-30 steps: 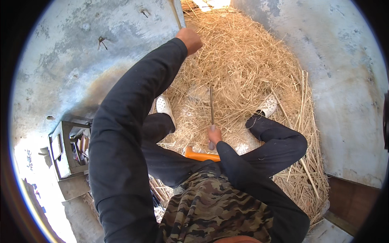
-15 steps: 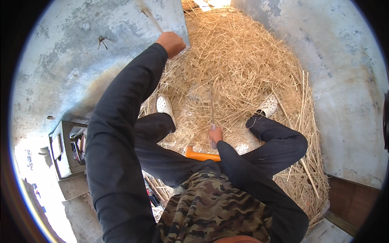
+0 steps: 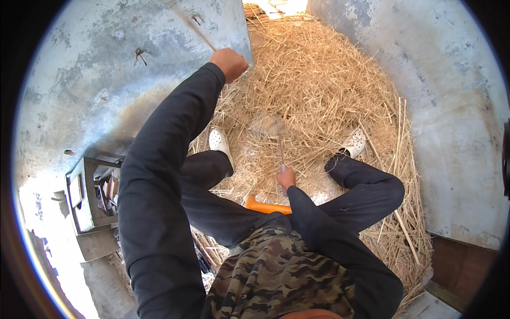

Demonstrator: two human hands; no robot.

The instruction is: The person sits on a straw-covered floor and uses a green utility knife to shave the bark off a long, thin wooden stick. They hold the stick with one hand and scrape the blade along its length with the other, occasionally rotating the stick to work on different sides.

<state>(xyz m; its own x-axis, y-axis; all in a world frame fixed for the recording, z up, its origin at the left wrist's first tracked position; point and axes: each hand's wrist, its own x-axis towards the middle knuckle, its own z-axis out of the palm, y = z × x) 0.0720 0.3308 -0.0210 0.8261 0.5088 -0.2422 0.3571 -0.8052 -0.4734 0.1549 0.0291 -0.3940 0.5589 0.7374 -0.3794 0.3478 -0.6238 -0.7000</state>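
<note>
Straw [image 3: 329, 80], dry, loose and golden, covers the ground between 2 patchy grey-blue walls [image 3: 451, 106], and the seated person's legs are bent apart over it, with 2 white perforated clogs [image 3: 219, 141] resting there. Ahead and to the left, the raised left hand [image 3: 229, 65] is curled into a fist around a thin pale-tan stick [image 3: 194, 27], which slants up and leftward in front of the wall, its far end blurred. Low in the middle, the right hand [image 3: 286, 177] has its fingers wrapped around the pale grey handle of a slim, dull-coloured straight rod [image 3: 281, 146], whose shaft points forward over the straw between the clogs; whether its tip touches the straw, I cannot tell. A smooth bright-orange bent piece [image 3: 268, 206] lies between the thighs, near the right hand, and a weathered wooden box-shaped cabinet [image 3: 103, 219] stands beyond the left arm
</note>
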